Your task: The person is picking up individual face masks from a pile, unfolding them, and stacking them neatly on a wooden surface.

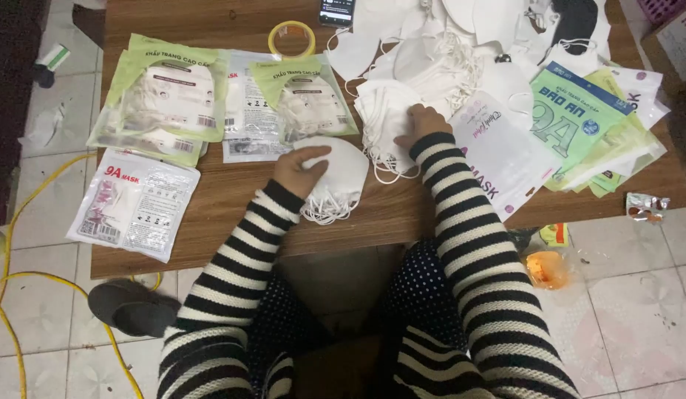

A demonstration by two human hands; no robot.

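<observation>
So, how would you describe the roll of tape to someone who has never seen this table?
Start at the wooden table and look along its far edge, left of the dark phone. The roll of tape lies flat there, just beyond the green-topped mask packets. It is the only yellow ring among flat packets and white masks.

Green-white mask packets lie left, empty pouches right, phone screen atop.

White masks, striped black-and-white sleeves, seemingly brown table.
</observation>
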